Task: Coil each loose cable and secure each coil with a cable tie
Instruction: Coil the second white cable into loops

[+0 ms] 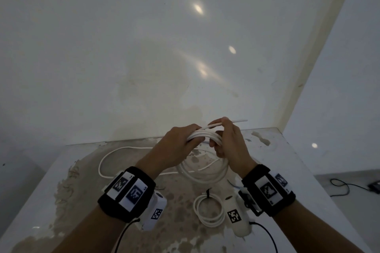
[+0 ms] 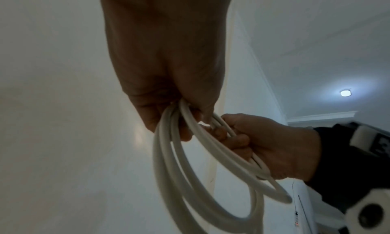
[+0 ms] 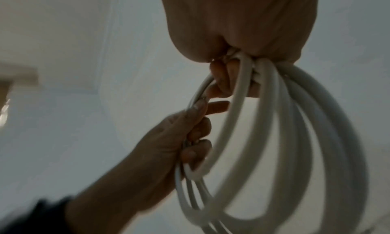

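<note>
While both hands, left hand and right hand, grip the white coil, I see a tied coil at five o'clock.

both hands, left hand and right hand, grip a white cable coil above the desk; a tied coil lies near a loose cable.
</note>
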